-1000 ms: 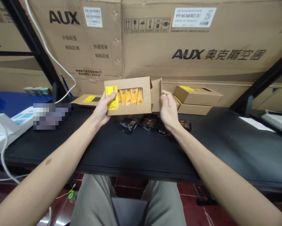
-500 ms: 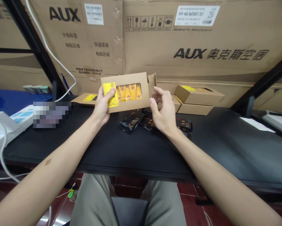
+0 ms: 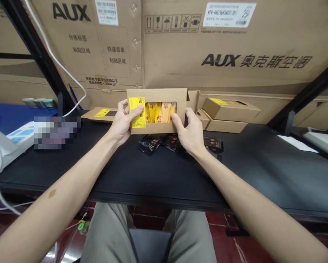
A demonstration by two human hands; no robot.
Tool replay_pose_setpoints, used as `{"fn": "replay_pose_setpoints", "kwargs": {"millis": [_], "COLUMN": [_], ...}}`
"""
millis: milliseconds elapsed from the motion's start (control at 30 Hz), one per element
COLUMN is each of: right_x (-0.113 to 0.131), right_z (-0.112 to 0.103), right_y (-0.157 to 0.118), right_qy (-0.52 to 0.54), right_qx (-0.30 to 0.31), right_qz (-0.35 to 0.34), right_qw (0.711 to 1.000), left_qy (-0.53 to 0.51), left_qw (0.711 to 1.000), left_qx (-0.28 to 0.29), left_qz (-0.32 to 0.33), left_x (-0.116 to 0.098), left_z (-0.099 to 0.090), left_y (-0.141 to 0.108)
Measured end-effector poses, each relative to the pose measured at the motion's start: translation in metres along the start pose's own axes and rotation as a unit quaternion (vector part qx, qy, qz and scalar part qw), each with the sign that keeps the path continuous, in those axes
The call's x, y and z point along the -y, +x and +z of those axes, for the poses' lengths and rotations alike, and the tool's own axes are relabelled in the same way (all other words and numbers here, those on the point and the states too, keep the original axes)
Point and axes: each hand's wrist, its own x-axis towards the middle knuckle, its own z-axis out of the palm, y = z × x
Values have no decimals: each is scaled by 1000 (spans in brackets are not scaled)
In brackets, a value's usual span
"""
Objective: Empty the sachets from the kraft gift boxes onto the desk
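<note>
Both my hands hold up a kraft cardboard box (image 3: 158, 95) with a window showing yellow packets (image 3: 159, 112). My left hand (image 3: 124, 122) grips its left end, the thumb lying across a yellow label (image 3: 138, 112). My right hand (image 3: 187, 132) grips the lower right corner, fingers on the front face. A cardboard end flap (image 3: 192, 100) stands open at the box's right end. Under the box, several black foil packets with gold print lie on the table, one (image 3: 150, 144) nearest my left hand and another (image 3: 213, 145) to the right of my right hand.
The black table (image 3: 248, 168) holds a flat kraft box with a yellow label (image 3: 100, 113) at left. Two kraft boxes (image 3: 231, 110) are stacked at right. A pixelated patch (image 3: 56, 133), a white device (image 3: 4, 146) and white paper (image 3: 297, 143) lie nearby. AUX cartons (image 3: 221, 44) stand behind.
My right hand has come down from the flap end and now grips the box's front corner. The box has moved to the right and sits more level.
</note>
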Motion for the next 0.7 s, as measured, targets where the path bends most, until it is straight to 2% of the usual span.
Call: {"fn": "replay_pose_setpoints", "kwargs": {"millis": [300,500,700], "right_x": [-7,-16,-21], "right_z": [-6,-12,-15], "right_y": [5,9,10], "right_qy": [-54,-115,-134], "right_qx": [-36,-29,-31], "right_qz": [-12,20,11], "right_qw": [998,993,990], "left_qy": [26,38,19], "left_qw": [997,997,998], "left_qx": [69,59,59], "left_qz": [12,32,23], "left_x": [-10,-9,-10], "left_z": [-2,-7,-8], "left_y": [-1,3,3]}}
